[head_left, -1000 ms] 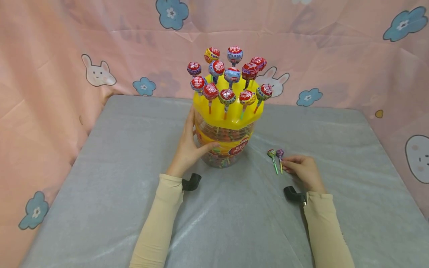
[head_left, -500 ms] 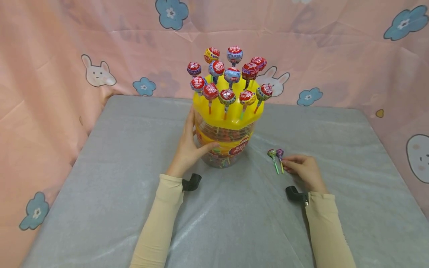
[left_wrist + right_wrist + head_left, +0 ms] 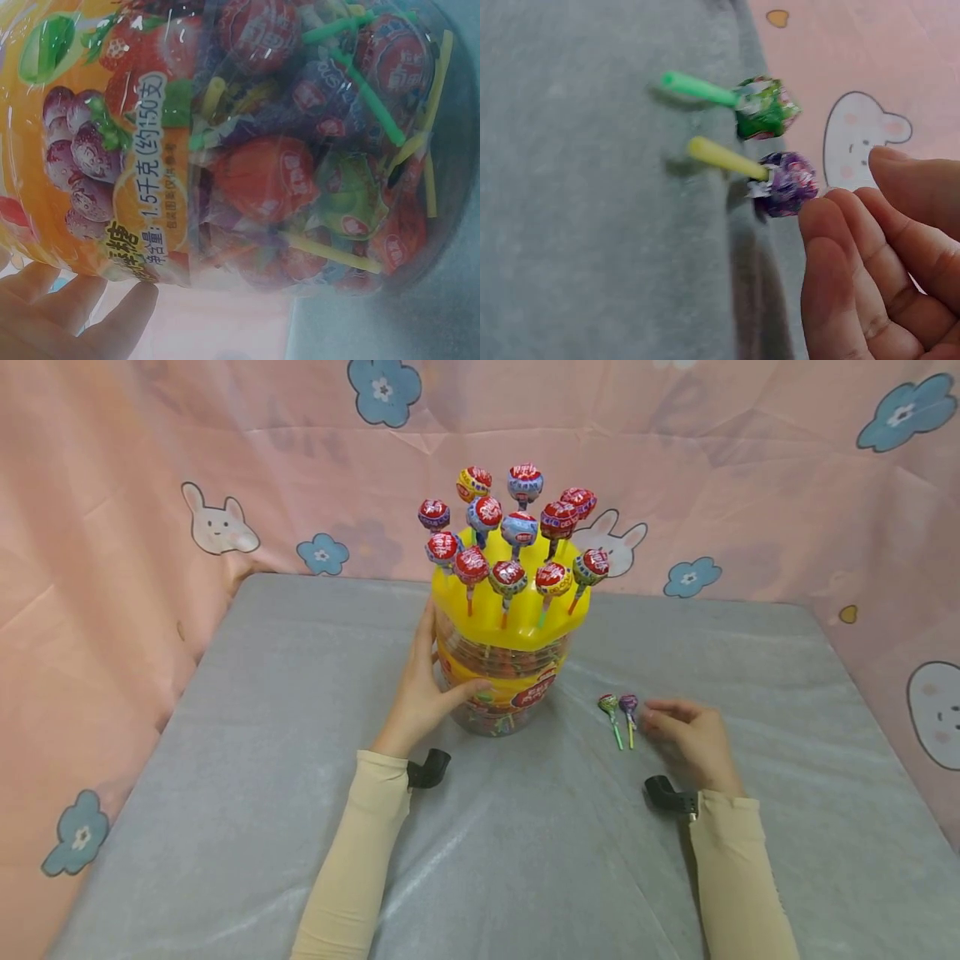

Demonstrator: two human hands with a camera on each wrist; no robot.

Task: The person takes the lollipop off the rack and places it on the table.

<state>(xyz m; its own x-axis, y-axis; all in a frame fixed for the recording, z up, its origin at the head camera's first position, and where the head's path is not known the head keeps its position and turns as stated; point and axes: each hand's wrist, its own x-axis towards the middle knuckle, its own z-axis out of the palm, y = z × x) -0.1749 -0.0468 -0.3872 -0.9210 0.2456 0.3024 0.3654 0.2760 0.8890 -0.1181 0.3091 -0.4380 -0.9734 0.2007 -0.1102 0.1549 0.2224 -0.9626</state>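
A clear plastic candy jar [image 3: 498, 660] with a yellow lid [image 3: 487, 618] stands upright on the table. Several wrapped lollipops [image 3: 519, 529] stick up from that lid. My left hand [image 3: 420, 697] holds the jar's left side, thumb across the front label and fingers round the side. Through the wall in the left wrist view, more wrapped lollipops [image 3: 266, 176] show inside. Right of the jar lie a green-wrapped lollipop [image 3: 608, 704] and a purple-wrapped lollipop [image 3: 629, 703], side by side. Just right of the purple one is my right hand [image 3: 693, 735], fingers loosely bent and holding nothing.
Grey cloth covers the table [image 3: 517, 843]. A pink printed curtain [image 3: 300, 460] hangs behind it and along both sides. Black wrist camera mounts [image 3: 429, 768] jut inward from both sleeves.
My right hand has let go of the purple-wrapped lollipop and drawn slightly right. Both loose lollipops stay on the cloth. The left hand and jar have not moved.
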